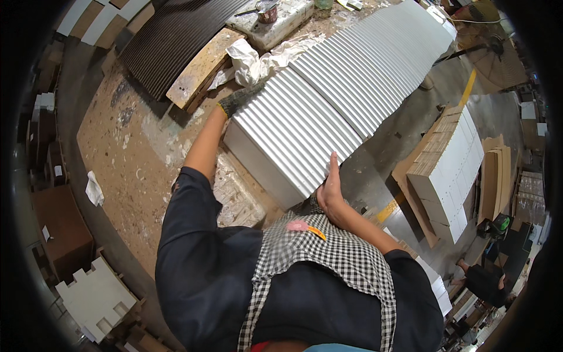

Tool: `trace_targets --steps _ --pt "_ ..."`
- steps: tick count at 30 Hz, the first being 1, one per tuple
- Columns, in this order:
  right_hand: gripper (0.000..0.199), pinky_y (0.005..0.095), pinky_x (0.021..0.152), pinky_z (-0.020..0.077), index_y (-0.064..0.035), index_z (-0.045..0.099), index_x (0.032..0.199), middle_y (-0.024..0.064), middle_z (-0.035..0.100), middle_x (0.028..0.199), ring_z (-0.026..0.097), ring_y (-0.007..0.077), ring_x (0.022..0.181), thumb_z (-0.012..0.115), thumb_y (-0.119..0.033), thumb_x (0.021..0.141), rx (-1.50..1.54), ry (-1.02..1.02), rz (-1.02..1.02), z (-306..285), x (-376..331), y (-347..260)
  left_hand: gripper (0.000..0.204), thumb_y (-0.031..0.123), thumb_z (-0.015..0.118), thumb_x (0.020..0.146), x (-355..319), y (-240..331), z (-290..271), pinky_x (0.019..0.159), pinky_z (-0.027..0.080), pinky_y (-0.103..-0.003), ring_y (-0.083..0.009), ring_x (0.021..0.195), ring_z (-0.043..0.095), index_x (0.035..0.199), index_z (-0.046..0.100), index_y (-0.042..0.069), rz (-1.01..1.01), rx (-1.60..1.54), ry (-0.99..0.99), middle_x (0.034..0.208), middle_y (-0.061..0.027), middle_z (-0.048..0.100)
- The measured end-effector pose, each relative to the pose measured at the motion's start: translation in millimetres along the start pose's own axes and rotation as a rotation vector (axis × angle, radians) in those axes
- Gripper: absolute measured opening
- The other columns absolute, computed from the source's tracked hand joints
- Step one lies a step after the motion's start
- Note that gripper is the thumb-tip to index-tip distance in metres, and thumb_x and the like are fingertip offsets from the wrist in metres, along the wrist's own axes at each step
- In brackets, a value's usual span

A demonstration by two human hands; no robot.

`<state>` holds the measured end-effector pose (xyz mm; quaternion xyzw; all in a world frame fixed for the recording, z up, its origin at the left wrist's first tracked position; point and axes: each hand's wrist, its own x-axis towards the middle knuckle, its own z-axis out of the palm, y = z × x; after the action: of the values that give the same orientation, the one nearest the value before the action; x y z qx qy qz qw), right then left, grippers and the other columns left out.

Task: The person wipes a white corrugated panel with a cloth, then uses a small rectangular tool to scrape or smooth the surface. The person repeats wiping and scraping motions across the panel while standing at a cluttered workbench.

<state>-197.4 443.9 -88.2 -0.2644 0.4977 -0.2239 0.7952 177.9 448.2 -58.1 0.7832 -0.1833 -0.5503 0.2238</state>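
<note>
A long row of silver-grey strips (293, 135), packed side by side, lies in front of me with a smooth grey near side. My left hand (237, 101), in a dark knitted glove with a yellow cuff, rests along the row's left edge, fingers stretched out. Against its right edge, at the near corner, my bare right hand (332, 190) lies flat with its fingers straight. Behind a dark seam, a second block of similar strips (375, 64) continues to the far right. Both palms are hidden.
Left of the strips are a crumpled white cloth (252, 61), a worn wooden block (202, 70) and dark strips (176, 41). A small tub (267, 12) sits on a stained white slab (281, 26). The worktop (129, 152) is paint-spotted. White boards (451, 176) stand right; a fan (495, 47) is beyond.
</note>
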Motion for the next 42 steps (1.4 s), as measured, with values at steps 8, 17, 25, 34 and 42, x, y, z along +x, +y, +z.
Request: trace_targets --steps 8,17,25,34,42 --pt "0.088 0.0418 0.124 0.0205 -0.0022 0.009 0.163 0.0194 0.017 0.167 0.023 0.0288 0.152 0.050 -0.054 0.104 -0.174 0.074 -0.165 -21.9 -6.2 -37.1 0.050 0.028 0.045 0.108 4.4 25.0 -22.3 0.115 0.038 -0.028 -0.0172 0.138 0.046 0.155 0.042 0.012 0.672 0.230 0.093 0.156 -0.0094 0.045" --pt "0.118 0.0430 0.126 0.0097 0.0050 -0.014 0.159 0.0262 -0.001 0.169 0.008 0.0356 0.157 0.052 -0.070 0.096 -0.191 0.057 -0.259 -35.8 80.9 -76.0 0.048 0.010 0.032 0.109 95.6 88.3 27.1 0.125 0.026 -0.029 -0.0166 0.150 0.034 0.157 0.039 0.007 0.727 0.707 0.086 0.165 -0.0056 0.034" --pt "0.102 0.0428 0.124 0.0192 0.0016 0.006 0.162 0.0228 0.017 0.166 0.022 0.0318 0.153 0.054 -0.063 0.099 -0.303 0.025 -0.180 -41.4 51.3 -90.2 0.057 0.044 0.031 0.109 103.6 85.5 7.5 0.123 0.030 -0.037 -0.0286 0.147 0.041 0.155 0.041 0.012 0.619 0.925 0.132 0.161 -0.0112 0.041" --pt "0.102 0.0401 0.126 0.0138 0.0058 0.003 0.161 0.0237 0.012 0.169 0.015 0.0330 0.156 0.045 -0.065 0.102 -0.435 0.186 -0.480 -41.9 146.4 -150.0 0.047 0.038 0.039 0.105 177.2 162.5 26.8 0.112 0.040 -0.043 -0.0358 0.131 0.055 0.133 0.062 0.007 0.921 0.795 0.303 0.143 -0.0173 0.059" --pt "0.107 0.0456 0.124 0.0182 0.0018 0.004 0.162 0.0223 0.011 0.169 0.016 0.0328 0.155 0.056 -0.066 0.097 -0.375 0.054 -0.330 -65.7 131.1 -172.0 0.050 0.037 0.037 0.108 163.8 183.3 30.0 0.117 0.037 -0.039 -0.0302 0.139 0.050 0.144 0.055 0.008 0.616 1.113 0.058 0.152 -0.0148 0.052"
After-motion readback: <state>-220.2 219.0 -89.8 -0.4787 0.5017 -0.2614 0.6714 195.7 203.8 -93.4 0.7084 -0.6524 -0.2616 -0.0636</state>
